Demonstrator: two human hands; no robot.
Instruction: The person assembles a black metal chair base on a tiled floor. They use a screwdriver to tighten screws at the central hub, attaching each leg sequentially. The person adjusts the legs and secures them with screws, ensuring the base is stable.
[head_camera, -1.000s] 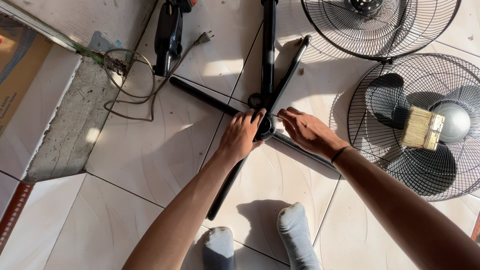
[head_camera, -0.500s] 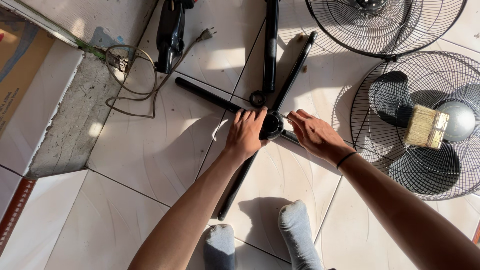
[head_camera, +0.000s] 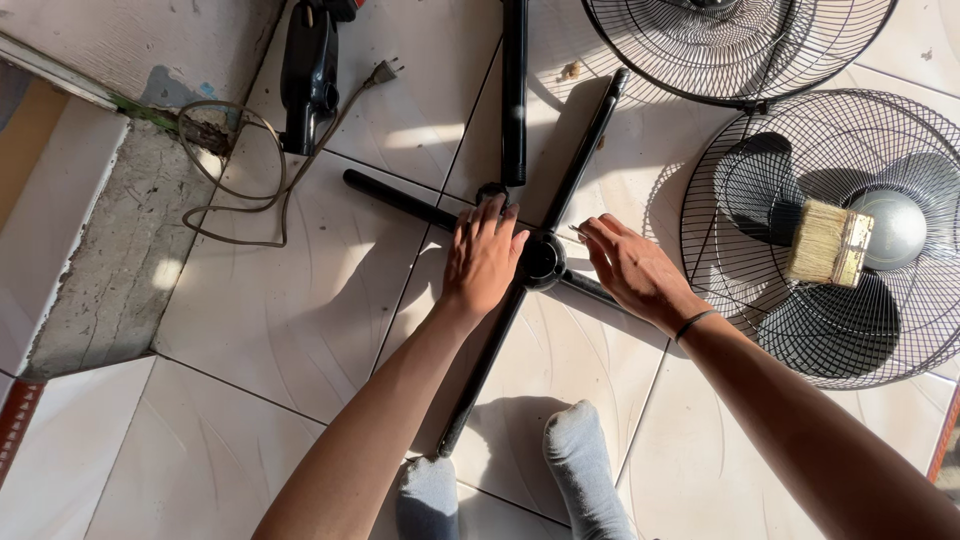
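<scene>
Two hands at the hub of a black cross-shaped fan base on the tiled floor.

The left hand lies flat, fingers spread, on the cross base beside its round hub; the right hand is half open just right of the hub, fingertips pinching something too small to tell. Both forearms reach straight forward. Right of it lies a fan grille with a brush; bare tile opens to the left.

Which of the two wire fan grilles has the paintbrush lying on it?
The lower fan grille at the right, with the silver centre cap; the paintbrush rests across it. The upper fan grille carries nothing.
</scene>
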